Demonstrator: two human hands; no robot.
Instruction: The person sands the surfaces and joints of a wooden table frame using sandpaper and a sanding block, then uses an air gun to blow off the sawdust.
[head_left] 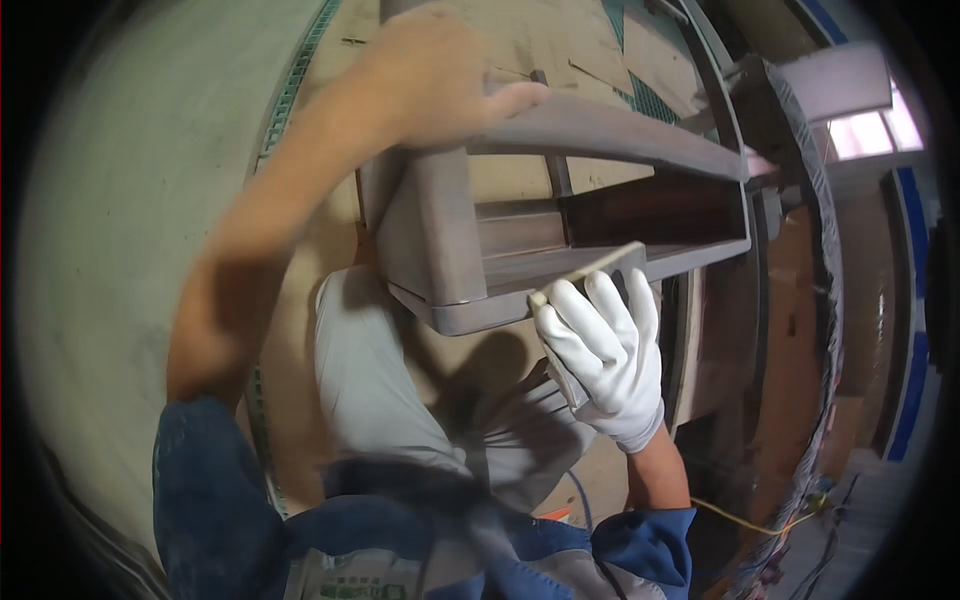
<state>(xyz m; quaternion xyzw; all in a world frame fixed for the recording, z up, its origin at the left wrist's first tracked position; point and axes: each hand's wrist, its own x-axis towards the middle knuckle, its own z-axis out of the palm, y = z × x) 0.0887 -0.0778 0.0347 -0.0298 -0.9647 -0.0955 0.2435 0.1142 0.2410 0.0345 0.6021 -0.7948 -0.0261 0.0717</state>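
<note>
A brown-grey wooden furniture frame with a curved rail and an open box-like compartment stands in front of my legs. My left hand, bare and blurred, lies over the top corner of this frame. Its thumb stretches along the rail, while the other fingers are smeared or hidden behind the wood. In a white glove, my right hand grips a thin flat sanding pad with a pale edge and a grey face. The pad is held tilted close to the frame's lower front edge; whether it touches cannot be made out.
Brown board lies beneath the frame, over green grating. A long wrapped edge runs down the right, with a yellow cable near its lower end. Something skin-coloured shows at the frame's right end, too small to identify.
</note>
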